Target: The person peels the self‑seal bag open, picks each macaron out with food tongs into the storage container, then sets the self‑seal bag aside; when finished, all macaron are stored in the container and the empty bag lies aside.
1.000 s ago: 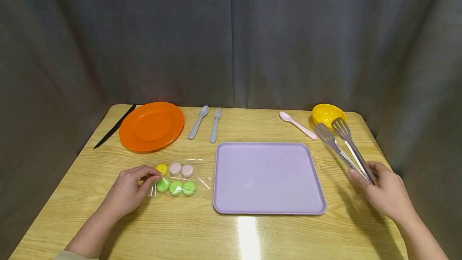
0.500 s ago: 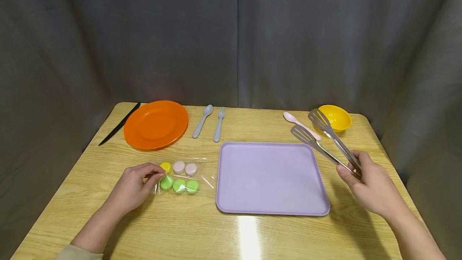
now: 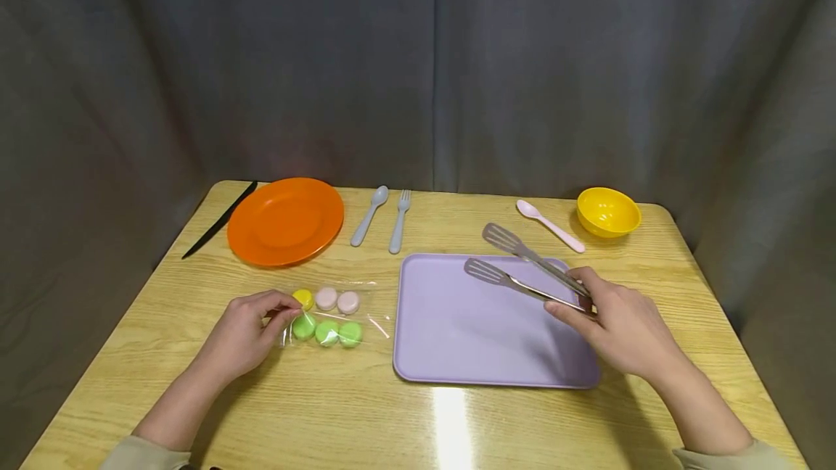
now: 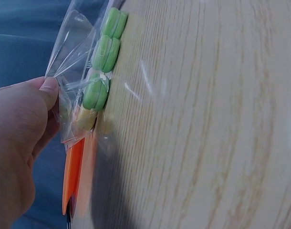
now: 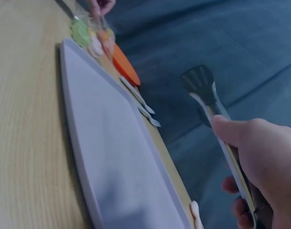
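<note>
My left hand (image 3: 251, 332) pinches the left edge of a clear plastic bag (image 4: 76, 52), its film pulled up a little between thumb and finger. Inside the bag lie several macarons: a green row (image 3: 327, 334) nearer me, and behind it a yellow macaron (image 3: 303, 299) and two pale pink ones (image 3: 337, 300). My right hand (image 3: 620, 325) grips metal tongs (image 3: 532, 261) with slotted ends. The tongs are spread apart and hang above the purple tray (image 3: 457, 368), pointing left. Nothing is between their ends. In the right wrist view the tongs (image 5: 226, 143) stand clear of the tray.
An orange plate (image 3: 285, 222) and a black knife (image 3: 218, 222) lie at the back left. A grey spoon (image 3: 369, 216) and grey fork (image 3: 400, 222) lie behind the bag. A pink spoon (image 3: 551, 225) and yellow bowl (image 3: 608, 212) are at the back right. Curtains (image 3: 326, 64) surround the table.
My right hand has carried the tongs left, from beside the yellow bowl to over the purple tray. The left hand keeps its pinch on the bag. The view has shifted slightly.
</note>
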{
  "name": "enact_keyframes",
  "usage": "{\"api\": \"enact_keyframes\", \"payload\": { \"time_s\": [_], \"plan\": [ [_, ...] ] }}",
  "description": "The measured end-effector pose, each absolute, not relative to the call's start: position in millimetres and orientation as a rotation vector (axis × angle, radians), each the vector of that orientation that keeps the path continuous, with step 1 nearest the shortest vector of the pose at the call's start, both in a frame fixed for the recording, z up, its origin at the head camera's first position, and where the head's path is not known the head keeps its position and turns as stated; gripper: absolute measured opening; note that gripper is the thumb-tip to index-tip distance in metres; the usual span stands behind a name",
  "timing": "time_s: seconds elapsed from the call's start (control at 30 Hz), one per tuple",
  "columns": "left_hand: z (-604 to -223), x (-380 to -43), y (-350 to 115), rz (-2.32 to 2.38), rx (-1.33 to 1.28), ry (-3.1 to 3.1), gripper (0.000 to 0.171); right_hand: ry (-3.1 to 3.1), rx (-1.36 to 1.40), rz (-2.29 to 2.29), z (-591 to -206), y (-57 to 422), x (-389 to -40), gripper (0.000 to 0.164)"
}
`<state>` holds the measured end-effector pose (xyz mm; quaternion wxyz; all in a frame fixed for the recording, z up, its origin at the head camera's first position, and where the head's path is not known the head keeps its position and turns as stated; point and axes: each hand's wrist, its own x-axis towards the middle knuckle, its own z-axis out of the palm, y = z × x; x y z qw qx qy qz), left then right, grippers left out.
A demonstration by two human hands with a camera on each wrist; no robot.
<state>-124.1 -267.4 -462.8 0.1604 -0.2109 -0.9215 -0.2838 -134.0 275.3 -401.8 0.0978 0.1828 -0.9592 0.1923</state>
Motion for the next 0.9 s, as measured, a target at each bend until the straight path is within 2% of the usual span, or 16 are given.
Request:
{"api": "enact_keyframes", "payload": {
  "time_s": [0.43, 0.9],
  "plan": [
    [-464, -124, -268, -0.817, -0.599, -2.630, 0.018, -2.818, 0.850, 0.501, -420, 217, -150, 0.023],
    [-464, -125, -268, -0.840, -0.586, -2.632, 0.015, -2.862, 1.044, 0.391, -435, 157, -158, 0.037]
  ]
}}
